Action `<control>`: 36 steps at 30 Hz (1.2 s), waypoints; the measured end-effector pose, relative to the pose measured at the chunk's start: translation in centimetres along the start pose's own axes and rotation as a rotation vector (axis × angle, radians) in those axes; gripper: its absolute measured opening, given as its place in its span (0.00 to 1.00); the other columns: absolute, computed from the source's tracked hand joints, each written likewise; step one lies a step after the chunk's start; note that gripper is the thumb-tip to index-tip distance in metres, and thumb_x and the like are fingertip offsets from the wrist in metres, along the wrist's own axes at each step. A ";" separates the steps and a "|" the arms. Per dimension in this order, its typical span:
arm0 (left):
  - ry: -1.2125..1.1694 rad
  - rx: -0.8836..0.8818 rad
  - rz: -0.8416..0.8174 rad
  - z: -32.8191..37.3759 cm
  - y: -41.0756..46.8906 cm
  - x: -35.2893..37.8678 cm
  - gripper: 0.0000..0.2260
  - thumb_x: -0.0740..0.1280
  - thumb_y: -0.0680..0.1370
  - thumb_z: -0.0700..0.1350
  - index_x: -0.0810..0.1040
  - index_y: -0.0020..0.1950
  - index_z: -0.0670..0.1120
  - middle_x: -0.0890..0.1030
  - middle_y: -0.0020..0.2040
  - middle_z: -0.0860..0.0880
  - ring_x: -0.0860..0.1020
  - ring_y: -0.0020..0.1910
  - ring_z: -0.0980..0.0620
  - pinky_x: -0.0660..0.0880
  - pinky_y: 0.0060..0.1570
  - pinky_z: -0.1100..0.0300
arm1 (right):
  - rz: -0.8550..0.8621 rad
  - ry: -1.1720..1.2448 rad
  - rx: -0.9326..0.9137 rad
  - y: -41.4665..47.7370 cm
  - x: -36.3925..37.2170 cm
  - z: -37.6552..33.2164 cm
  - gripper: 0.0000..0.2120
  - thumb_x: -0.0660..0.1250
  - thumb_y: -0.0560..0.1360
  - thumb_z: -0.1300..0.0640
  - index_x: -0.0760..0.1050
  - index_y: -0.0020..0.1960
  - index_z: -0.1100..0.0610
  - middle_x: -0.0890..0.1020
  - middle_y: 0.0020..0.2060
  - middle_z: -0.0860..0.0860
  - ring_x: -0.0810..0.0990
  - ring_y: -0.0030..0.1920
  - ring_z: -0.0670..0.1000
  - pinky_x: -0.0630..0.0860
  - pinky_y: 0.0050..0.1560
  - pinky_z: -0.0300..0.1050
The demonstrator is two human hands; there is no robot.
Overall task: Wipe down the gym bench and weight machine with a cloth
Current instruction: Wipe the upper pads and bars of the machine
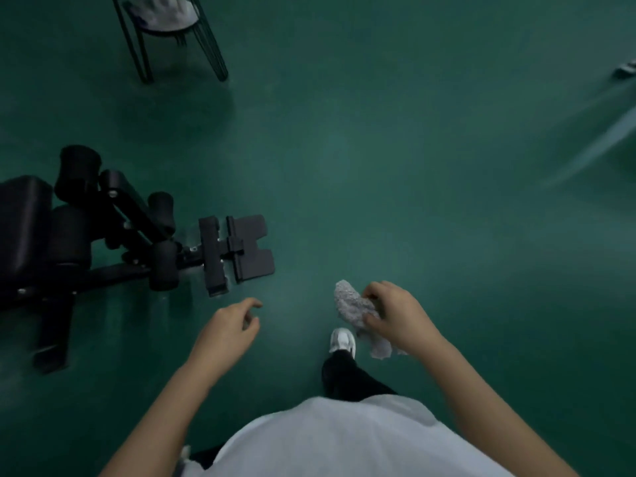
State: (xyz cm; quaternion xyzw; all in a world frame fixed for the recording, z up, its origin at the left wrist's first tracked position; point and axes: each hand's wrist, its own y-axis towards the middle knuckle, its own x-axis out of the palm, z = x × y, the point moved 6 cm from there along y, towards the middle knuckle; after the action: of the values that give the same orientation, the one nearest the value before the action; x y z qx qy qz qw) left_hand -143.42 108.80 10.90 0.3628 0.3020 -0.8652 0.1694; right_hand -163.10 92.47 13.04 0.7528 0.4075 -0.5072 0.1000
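Cloth [358, 309] is bunched in the clenched right hand [395, 316], above the floor [413, 166]; the left hand [229, 327] hangs released. The bench [69, 242] lies untouched, well apart; its protruding foot plate [253, 247] could be tripped over.

Place: gym room | Evidence: black padded weight bench [24, 232] with foam leg rollers [80, 173] and steel foot plate [253, 247]; seamless green sports flooring [395, 149]; wire-legged chair [172, 32] at the far side
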 end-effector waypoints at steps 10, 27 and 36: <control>-0.093 -0.167 0.215 9.3 16.7 -8.2 0.14 0.61 0.77 0.44 0.72 0.63 0.51 0.78 0.45 0.51 0.78 0.44 0.50 0.76 0.44 0.53 | -0.123 -0.067 -0.295 26.2 -11.8 0.6 0.11 0.67 0.69 0.60 0.73 0.51 0.59 0.72 0.41 0.49 0.69 0.42 0.50 0.69 0.40 0.46; -0.111 -0.271 0.370 7.7 53.8 -28.9 0.16 0.60 0.78 0.46 0.70 0.65 0.50 0.80 0.52 0.47 0.77 0.52 0.46 0.75 0.50 0.53 | -0.233 -0.130 -0.588 68.7 -19.2 -12.5 0.10 0.67 0.67 0.61 0.74 0.48 0.59 0.73 0.40 0.49 0.71 0.40 0.50 0.71 0.40 0.48; -0.233 -0.459 0.432 0.8 64.5 -38.0 0.15 0.60 0.78 0.45 0.71 0.64 0.49 0.80 0.50 0.49 0.77 0.45 0.50 0.73 0.45 0.57 | -0.377 -0.217 -0.645 88.6 -16.4 -19.9 0.11 0.65 0.67 0.57 0.75 0.48 0.59 0.75 0.41 0.51 0.73 0.40 0.52 0.70 0.41 0.46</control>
State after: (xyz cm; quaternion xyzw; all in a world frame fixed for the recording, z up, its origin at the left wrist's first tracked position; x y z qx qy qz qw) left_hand -84.98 62.12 13.32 0.2696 0.3837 -0.7544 0.4593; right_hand -88.76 37.89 12.87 0.5365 0.6642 -0.4393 0.2793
